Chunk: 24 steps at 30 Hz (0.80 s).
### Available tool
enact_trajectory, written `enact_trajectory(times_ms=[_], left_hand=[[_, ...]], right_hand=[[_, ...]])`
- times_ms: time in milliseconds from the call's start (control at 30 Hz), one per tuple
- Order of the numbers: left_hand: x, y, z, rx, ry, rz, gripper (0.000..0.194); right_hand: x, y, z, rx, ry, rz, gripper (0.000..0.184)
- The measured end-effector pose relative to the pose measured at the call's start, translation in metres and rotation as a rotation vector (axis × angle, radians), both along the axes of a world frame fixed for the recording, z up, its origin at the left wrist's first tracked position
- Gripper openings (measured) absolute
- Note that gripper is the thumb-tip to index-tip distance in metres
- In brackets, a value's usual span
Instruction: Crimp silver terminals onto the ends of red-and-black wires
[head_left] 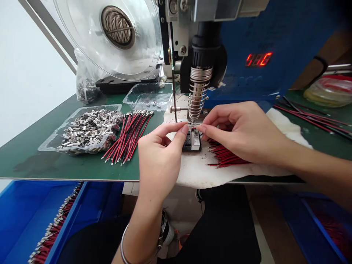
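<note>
My left hand (161,156) and my right hand (242,132) meet in a pinch over a small black and white fixture block (192,141) beneath a soldering iron tip in a coil holder (198,93). Between the fingertips is a thin red wire with a small metal piece; which fingers hold which part is hard to tell. A heap of red and black wires (227,156) lies under my right palm on a white cloth (198,170). Wires with metal terminals (128,135) lie in a bundle to the left.
A clear tray of loose metal terminals (85,128) sits at the left on the green bench (55,161). An empty clear tray (150,97), a plastic reel (110,36) and a blue machine with a red display (258,59) stand behind. Blue bins (30,212) hold finished wires below.
</note>
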<state>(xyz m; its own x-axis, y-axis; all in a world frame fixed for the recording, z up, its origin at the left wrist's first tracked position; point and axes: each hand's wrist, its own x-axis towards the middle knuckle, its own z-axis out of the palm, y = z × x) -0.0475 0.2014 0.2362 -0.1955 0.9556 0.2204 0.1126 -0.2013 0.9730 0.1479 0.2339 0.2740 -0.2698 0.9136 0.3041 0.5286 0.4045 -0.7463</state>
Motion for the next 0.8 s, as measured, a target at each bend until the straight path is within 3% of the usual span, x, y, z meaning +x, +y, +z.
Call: enact_trajectory(times_ms=[800], left_hand=[[0.0003, 0.0029, -0.0009, 0.004, 0.02, 0.034, 0.022]], right_hand=[[-0.0014, 0.0009, -0.0004, -0.007, 0.01, -0.01, 0.051]])
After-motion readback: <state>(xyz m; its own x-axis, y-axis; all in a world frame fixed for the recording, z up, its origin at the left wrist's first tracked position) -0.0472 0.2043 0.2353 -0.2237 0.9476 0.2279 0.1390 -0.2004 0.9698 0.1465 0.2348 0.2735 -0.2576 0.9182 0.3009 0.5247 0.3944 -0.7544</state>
